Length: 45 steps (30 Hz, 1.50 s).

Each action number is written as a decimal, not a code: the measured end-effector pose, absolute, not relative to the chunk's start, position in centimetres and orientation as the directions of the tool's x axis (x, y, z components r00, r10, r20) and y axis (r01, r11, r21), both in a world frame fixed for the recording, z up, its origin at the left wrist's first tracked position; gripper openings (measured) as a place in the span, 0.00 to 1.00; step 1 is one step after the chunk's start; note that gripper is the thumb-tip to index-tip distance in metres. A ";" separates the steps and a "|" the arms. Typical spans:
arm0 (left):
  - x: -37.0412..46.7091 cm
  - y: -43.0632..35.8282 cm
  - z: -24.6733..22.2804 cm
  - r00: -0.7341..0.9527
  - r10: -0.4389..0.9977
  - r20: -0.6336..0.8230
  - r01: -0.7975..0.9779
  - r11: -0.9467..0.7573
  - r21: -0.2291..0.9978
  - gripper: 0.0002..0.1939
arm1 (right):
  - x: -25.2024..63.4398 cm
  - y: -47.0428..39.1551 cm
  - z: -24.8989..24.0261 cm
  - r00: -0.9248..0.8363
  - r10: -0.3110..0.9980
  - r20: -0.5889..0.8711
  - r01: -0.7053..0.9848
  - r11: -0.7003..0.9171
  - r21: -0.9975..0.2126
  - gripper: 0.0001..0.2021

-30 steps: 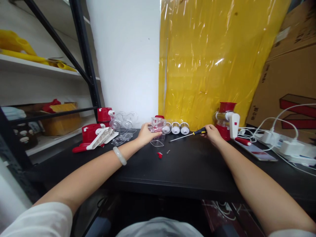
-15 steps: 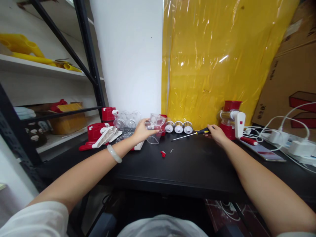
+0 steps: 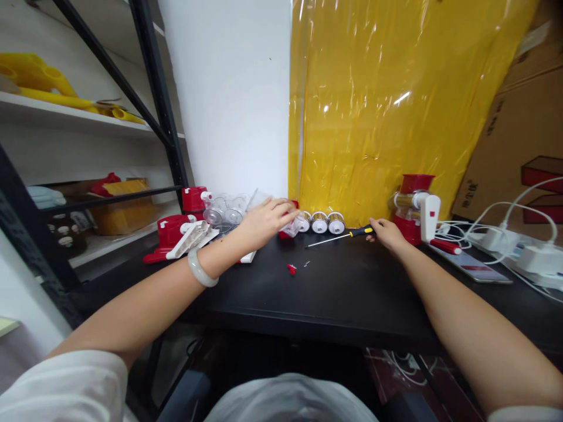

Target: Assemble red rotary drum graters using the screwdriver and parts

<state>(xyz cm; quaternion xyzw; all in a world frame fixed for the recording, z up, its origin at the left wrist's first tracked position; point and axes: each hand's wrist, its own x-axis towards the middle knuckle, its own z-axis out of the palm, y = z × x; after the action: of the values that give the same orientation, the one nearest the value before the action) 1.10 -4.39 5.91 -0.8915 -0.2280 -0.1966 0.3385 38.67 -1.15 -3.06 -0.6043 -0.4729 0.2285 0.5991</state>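
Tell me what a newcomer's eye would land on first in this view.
Probably the glossy yellow plastic sheet hanging behind the table, the largest patch of bright color. Next, perhaps, the red-and-white hand-crank grater standing at the table's right, near the right hand on the yellow-and-black screwdriver.

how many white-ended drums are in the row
3: the left drum beside the left hand, the middle drum, and the right drum nearest the screwdriver. More may be hidden behind that hand.

drums (image 3: 319, 222) right of the left hand (image 3: 269, 223), perhaps touching clear housing (image 3: 288, 225)
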 end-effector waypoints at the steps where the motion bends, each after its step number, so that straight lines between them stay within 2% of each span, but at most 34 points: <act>1: 1.1 -4.2 6.1 0.855 0.247 0.456 0.492 -0.667 -0.560 0.30 | 38.6 -1.2 -3.0 0.447 0.847 0.287 0.297 0.162 -0.941 0.11; 4: 1.2 -3.7 6.4 0.902 0.212 0.377 0.412 -0.685 -0.601 0.30 | 38.4 -1.5 -2.9 0.445 0.853 0.272 0.281 0.156 -0.947 0.12; 11: 1.3 -2.9 6.4 0.949 0.095 0.300 0.246 -0.820 -0.517 0.25 | 38.3 -1.6 -2.8 0.447 0.860 0.248 0.269 0.135 -0.954 0.12; 19: 0.0 -2.9 6.3 0.927 0.134 0.351 0.300 -0.825 -0.479 0.29 | 38.6 -1.2 -3.1 0.438 0.860 0.262 0.289 0.141 -0.947 0.11; 22: -0.8 -2.7 6.4 0.895 0.195 0.401 0.384 -0.794 -0.470 0.34 | 38.6 -1.2 -3.0 0.446 0.863 0.239 0.261 0.130 -0.957 0.11; 24: -1.3 -2.3 6.4 0.845 0.249 0.473 0.464 -0.779 -0.421 0.35 | 38.5 -1.2 -2.9 0.450 0.865 0.223 0.248 0.118 -0.961 0.11; 27: -1.7 -1.6 6.0 0.709 0.314 0.632 0.553 -0.804 -0.221 0.36 | 38.4 -1.4 -2.7 0.450 0.865 0.219 0.256 0.110 -0.960 0.11; 29: -1.7 -1.1 5.5 0.567 0.400 0.720 0.590 -0.807 -0.016 0.38 | 38.4 -1.4 -2.7 0.451 0.864 0.225 0.254 0.117 -0.960 0.11; 31: -1.6 -0.7 4.9 0.377 0.549 0.746 0.622 -0.747 0.236 0.40 | 38.4 -1.5 -2.7 0.449 0.865 0.226 0.242 0.126 -0.962 0.11; 34: -1.1 -0.6 4.0 0.158 0.784 0.600 0.541 -0.577 0.612 0.40 | 38.4 -1.5 -2.7 0.441 0.870 0.221 0.233 0.127 -0.964 0.11; 36: -0.9 -0.7 3.4 0.119 0.876 0.467 0.424 -0.470 0.774 0.38 | 38.3 -1.5 -2.7 0.438 0.871 0.223 0.239 0.126 -0.963 0.11; 39: -0.7 -0.8 2.5 0.072 0.934 0.351 0.341 -0.354 0.871 0.38 | 38.3 -1.5 -2.7 0.442 0.867 0.228 0.258 0.121 -0.959 0.11; 45: -1.0 -0.2 1.1 0.010 0.950 0.311 0.361 -0.293 0.885 0.43 | 38.2 -1.7 -2.5 0.433 0.878 0.205 0.274 0.088 -0.958 0.10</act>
<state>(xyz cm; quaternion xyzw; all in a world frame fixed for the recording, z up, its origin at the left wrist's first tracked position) -0.99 -0.19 1.08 -0.6421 -0.5107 -0.4841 -0.3044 38.25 -1.66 -2.53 -0.6220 -0.4630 0.2625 0.5743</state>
